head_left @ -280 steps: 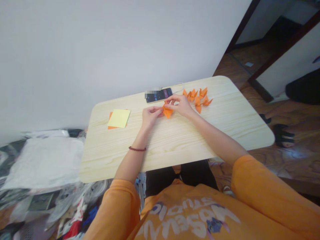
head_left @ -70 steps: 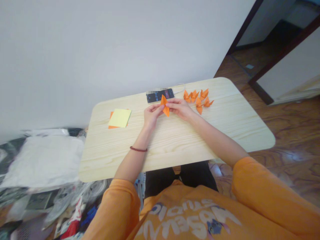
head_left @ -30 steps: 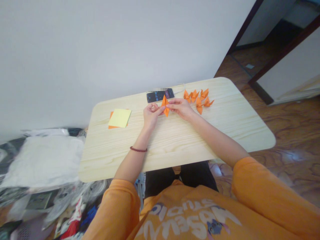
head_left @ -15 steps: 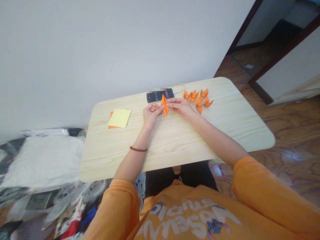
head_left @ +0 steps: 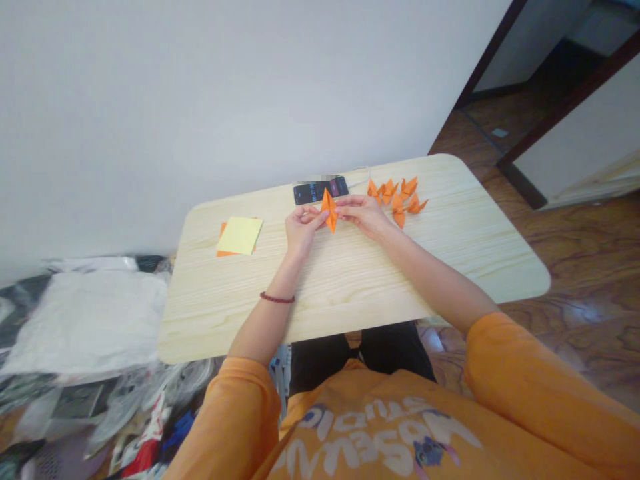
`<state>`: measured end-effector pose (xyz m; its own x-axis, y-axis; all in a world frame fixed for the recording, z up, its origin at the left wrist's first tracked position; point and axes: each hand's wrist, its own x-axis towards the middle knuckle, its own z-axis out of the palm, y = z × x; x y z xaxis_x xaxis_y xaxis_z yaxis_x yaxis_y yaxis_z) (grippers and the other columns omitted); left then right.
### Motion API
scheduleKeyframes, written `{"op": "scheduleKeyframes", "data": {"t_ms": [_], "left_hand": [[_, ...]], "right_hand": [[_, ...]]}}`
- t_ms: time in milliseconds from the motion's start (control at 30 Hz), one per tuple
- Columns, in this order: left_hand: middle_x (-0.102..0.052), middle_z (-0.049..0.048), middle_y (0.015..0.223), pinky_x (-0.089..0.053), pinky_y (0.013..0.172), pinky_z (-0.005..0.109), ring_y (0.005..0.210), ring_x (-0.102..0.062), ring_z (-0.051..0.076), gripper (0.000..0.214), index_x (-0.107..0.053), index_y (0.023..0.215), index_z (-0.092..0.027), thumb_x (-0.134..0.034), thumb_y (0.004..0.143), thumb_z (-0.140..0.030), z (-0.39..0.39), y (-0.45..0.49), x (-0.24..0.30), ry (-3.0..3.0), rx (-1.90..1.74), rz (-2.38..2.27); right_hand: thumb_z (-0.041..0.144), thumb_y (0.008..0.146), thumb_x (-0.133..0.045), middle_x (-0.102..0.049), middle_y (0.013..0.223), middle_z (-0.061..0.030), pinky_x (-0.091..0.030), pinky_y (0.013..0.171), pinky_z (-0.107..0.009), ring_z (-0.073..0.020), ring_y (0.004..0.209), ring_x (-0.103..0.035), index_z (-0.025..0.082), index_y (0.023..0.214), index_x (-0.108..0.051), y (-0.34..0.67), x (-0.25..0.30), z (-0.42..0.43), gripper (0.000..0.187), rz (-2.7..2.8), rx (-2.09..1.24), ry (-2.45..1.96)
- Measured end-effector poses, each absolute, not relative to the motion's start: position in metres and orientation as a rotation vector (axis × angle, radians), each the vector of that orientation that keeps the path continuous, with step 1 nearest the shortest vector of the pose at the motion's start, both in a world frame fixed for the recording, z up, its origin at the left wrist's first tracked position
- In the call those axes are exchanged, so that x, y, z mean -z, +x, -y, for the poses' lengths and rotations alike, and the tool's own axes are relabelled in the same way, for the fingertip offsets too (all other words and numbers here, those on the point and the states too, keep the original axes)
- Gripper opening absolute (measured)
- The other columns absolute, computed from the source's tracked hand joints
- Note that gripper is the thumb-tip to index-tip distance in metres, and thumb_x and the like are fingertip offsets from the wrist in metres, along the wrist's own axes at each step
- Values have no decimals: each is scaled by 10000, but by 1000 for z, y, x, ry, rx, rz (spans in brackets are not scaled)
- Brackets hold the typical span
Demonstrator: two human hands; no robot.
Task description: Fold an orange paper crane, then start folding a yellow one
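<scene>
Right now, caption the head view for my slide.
The left hand and right hand hold orange paper near paper cranes.

On my feed from the head camera, the person's left hand (head_left: 301, 230) and right hand (head_left: 363, 217) pinched a narrow, pointed piece of folded orange origami paper (head_left: 329, 211) between their fingertips, just above a pale pine tabletop (head_left: 350, 313). Just behind it lay a black smartphone (head_left: 320, 191). Near the right hand sat a tight cluster of small folded orange paper cranes (head_left: 397, 193). Left of the hands, I could see a square yellow sticky note (head_left: 239, 235) lying on an orange paper square (head_left: 221, 253). A dark red beaded bracelet (head_left: 277, 297) circled the left wrist.
</scene>
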<state>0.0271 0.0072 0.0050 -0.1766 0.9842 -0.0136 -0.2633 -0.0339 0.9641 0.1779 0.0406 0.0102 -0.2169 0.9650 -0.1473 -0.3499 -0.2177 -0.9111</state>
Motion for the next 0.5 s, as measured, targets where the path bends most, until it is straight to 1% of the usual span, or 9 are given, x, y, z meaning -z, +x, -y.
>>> {"op": "scheduleKeyframes", "data": {"t_ms": [133, 333, 500], "left_hand": [[-644, -41, 553, -554, 626, 233, 546, -637, 98, 403, -569, 658, -175, -885, 497, -366, -7, 27, -4, 931, -1461, -1123], [-660, -26, 577, -550, 626, 230, 553, -638, 97, 389, -581, 662, -170, -884, 502, -354, -7, 27, -3, 929, -1452, -1134], [-668, -19, 589, -538, 614, 214, 553, -634, 92, 382, -588, 672, -161, -884, 496, -326, -7, 28, -4, 933, -1455, -1136]], "right_hand": [[258, 373, -917, -692, 657, -7, -517, 645, -260, -101, 604, -609, 169, 666, -690, 178, -8, -42, 381, 968, -1613, -983], [273, 403, -906, -671, 630, 6, -511, 643, -270, -104, 591, -596, 176, 711, -688, 179, -6, -42, 390, 1023, -1567, -997], [277, 391, -902, -661, 603, 13, -494, 609, -255, -95, 564, -581, 169, 707, -680, 178, -7, -42, 401, 1035, -1545, -998]]}}
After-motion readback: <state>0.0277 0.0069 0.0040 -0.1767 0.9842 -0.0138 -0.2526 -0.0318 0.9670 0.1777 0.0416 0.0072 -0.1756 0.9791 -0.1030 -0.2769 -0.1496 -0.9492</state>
